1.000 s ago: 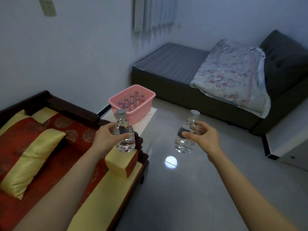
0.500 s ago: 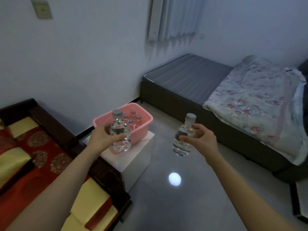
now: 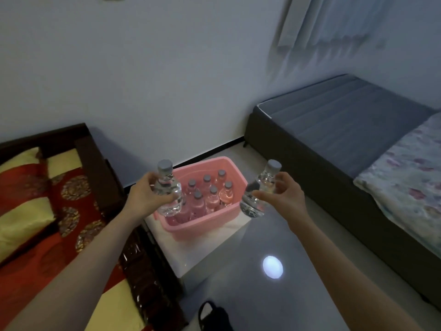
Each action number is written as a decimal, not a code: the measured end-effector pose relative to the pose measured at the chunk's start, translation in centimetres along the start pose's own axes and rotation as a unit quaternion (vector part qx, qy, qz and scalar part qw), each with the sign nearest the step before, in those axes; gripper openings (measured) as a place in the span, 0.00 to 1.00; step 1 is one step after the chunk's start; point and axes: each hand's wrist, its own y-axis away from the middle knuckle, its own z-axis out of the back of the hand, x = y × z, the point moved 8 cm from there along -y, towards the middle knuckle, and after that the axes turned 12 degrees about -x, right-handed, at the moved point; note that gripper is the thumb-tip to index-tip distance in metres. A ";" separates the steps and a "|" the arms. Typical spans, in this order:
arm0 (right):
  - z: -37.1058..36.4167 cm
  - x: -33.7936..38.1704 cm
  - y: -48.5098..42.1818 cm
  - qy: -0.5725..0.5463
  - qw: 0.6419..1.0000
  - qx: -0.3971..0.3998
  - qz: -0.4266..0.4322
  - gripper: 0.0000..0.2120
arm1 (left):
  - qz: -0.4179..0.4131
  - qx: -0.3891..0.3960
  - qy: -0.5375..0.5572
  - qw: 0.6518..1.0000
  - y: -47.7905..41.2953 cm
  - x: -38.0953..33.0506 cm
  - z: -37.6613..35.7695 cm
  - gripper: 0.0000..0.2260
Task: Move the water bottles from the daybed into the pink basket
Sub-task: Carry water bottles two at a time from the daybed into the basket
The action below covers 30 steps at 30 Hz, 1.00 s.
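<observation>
While the left hand (image 3: 145, 199) curls fingers and thumb round an upright water bottle (image 3: 168, 192) at centre left of the frame, overlapping the left rim of the pink basket (image 3: 202, 226), the right hand (image 3: 284, 194) grips a second bottle (image 3: 259, 197), slightly tilted, at centre right. Grey-capped bottles (image 3: 210, 192) stand inside the basket, which sits on a low white counter (image 3: 205, 252) beside the daybed (image 3: 47, 211) at lower left.

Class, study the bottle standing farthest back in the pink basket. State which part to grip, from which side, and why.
Pinch the neck under the cap of the back bottle, coming straight down from above. It stands upright, neighbouring bottles crowd its body and the pink basket wall rises close behind it, so only the top is free.
</observation>
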 end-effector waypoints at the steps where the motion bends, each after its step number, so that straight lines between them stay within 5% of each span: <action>1: -1.3 -0.2 -1.7 0.002 1.000 0.008 0.000 0.22 | 0.007 -0.012 -0.010 1.000 -1.2 0.7 -0.5 0.25; 7: -8.0 -2.2 -8.7 -0.009 0.998 0.064 -0.010 0.24 | 0.047 -0.041 -0.048 0.997 -4.3 4.7 -4.0 0.27; 16: -15.9 -9.2 -13.2 0.085 0.979 0.186 0.009 0.26 | 0.066 0.064 -0.020 0.996 -4.4 8.7 -13.6 0.28; 21: -20.6 -10.0 -15.9 0.100 0.945 0.303 0.066 0.33 | 0.036 0.140 -0.025 0.989 -5.4 10.4 -19.9 0.28; 30: -23.9 -15.2 -15.0 0.145 0.889 0.417 0.119 0.31 | 0.031 0.183 -0.070 0.980 -6.0 12.4 -24.0 0.32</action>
